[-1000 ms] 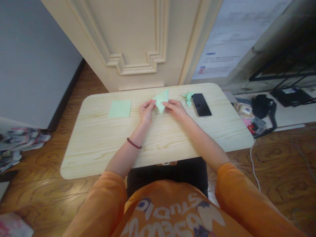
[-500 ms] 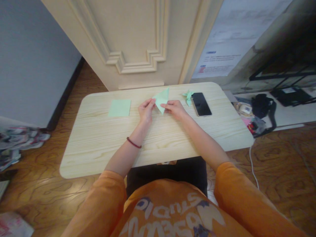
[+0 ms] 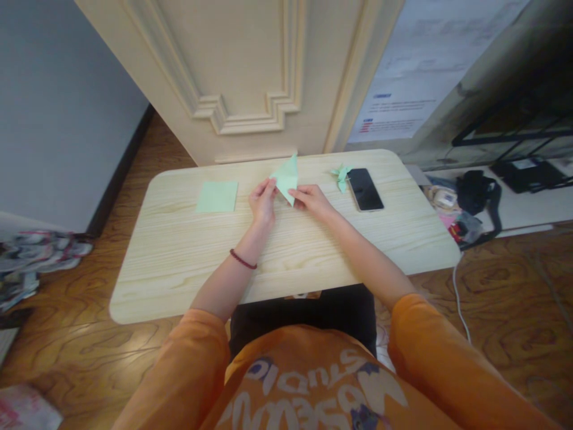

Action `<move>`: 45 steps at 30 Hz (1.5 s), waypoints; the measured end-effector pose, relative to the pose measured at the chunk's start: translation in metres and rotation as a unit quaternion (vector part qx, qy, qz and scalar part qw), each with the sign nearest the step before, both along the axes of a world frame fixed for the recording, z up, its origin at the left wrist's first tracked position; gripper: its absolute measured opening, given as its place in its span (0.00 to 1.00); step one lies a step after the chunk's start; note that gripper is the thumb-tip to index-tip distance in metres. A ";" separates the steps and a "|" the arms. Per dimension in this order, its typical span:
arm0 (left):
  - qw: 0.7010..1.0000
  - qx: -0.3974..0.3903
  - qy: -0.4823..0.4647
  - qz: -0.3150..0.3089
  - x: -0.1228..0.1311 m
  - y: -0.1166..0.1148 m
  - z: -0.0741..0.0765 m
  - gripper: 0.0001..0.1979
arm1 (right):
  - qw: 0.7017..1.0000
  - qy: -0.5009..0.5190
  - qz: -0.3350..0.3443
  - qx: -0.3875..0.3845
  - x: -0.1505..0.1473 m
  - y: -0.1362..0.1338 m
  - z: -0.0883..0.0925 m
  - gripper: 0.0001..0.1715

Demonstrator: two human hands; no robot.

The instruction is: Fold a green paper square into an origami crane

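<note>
Between my two hands, a folded piece of light green paper (image 3: 287, 174) is held up over the table, roughly triangular with one corner pointing away from me. My left hand (image 3: 262, 202) pinches its left corner between thumb and fingers. At its lower right edge, my right hand (image 3: 312, 200) grips it with the thumb on top; the other fingertips are partly hidden behind. A flat square of green paper (image 3: 217, 197) lies left of my left hand. To the right of my right hand rests a folded green paper figure (image 3: 342, 177), against a phone's corner.
The pale wooden table (image 3: 179, 263) has rounded corners and stands against a cream panelled door (image 3: 246, 71). A dark-screened phone (image 3: 366, 189) lies at its right. Beyond the right edge are a low shelf with odds and ends (image 3: 474, 194) and a white cable (image 3: 457, 298).
The folded paper has shifted slightly left and tilted, its top corner now further left. Both hands have moved a little left with it, keeping their hold.
</note>
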State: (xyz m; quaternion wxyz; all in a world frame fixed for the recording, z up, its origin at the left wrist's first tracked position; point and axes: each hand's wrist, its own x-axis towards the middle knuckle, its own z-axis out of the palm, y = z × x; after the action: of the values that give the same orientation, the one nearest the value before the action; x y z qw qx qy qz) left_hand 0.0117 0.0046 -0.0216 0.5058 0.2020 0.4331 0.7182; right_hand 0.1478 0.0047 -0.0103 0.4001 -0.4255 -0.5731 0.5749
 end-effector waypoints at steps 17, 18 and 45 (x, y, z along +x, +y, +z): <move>1.000 -0.015 -0.020 0.002 -0.007 0.003 -0.002 0.11 | 0.999 -0.009 0.048 0.013 -0.002 -0.005 0.007 0.32; 1.000 -0.016 -0.020 0.000 -0.007 0.003 -0.002 0.11 | 0.999 -0.013 0.051 0.012 -0.002 -0.005 0.007 0.31; 0.998 -0.006 -0.058 0.028 -0.007 0.003 0.001 0.11 | 0.991 -0.035 0.105 0.074 0.003 -0.002 -0.001 0.28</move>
State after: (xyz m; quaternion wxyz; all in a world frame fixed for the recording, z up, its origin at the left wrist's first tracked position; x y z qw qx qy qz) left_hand 0.0043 0.0076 -0.0204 0.5111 0.1448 0.4133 0.7396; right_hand 0.1506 0.0025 -0.0116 0.3478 -0.3514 -0.6694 0.5545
